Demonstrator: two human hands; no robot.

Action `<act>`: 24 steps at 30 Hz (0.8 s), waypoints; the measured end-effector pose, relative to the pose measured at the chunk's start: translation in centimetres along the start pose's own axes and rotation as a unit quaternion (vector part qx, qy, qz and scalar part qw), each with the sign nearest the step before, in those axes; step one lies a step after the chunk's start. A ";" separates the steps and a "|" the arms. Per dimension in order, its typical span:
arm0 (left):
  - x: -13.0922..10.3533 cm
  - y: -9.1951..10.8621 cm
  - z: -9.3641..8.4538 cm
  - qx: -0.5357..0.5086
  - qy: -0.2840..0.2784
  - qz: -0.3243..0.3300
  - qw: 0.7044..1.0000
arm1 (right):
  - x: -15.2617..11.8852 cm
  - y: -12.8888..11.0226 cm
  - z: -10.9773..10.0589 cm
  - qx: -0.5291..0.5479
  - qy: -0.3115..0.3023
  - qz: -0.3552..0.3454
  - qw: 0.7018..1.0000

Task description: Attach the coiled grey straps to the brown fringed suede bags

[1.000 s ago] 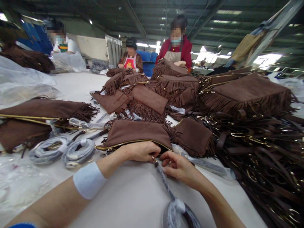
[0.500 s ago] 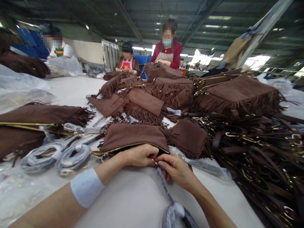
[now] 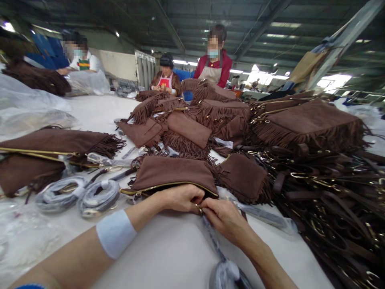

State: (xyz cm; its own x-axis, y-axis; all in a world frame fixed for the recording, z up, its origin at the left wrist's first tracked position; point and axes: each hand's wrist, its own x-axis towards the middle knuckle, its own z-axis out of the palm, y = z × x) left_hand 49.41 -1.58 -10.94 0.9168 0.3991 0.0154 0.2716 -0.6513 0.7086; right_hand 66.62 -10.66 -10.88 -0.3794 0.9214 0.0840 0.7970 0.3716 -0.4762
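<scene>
i see a white table (image 3: 156,253), dark roof (image 3: 129,20); more bags (image 3: 189,128) crowd beyond my grip, straps (image 3: 331,204) right. my right hand (image 3: 227,220) pinches a clip (image 3: 198,208) beside the open bag (image 3: 176,172); my left hand's (image 3: 180,197) hold i can't tell.

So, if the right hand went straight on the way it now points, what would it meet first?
Beyond the clip it touches, the right hand would likely meet the left hand first, though depth is unclear.

Above the white table (image 3: 93,110) I see a dark ceiling (image 3: 252,28) crossed by beams. Past the table's far edge stand a pale wall (image 3: 118,62) and a grey ribbed panel (image 3: 146,69), with blue panels (image 3: 49,52) farther left; strip lights (image 3: 236,71) glow beyond it, and a pale slanting post (image 3: 345,44) rises to its right.
</scene>
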 end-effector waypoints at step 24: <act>0.6 -0.3 -1.0 -0.331 0.159 -0.106 0.924 | -0.2 0.8 -0.5 0.535 0.120 0.113 0.829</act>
State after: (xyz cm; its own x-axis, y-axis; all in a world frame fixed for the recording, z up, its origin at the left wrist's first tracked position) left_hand 49.60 -0.52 -10.43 0.7026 0.7105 -0.0405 0.0995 -0.0417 0.9942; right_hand 67.54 -10.52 -10.86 -0.0710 0.9975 -0.0036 -0.0868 -0.0098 -0.9962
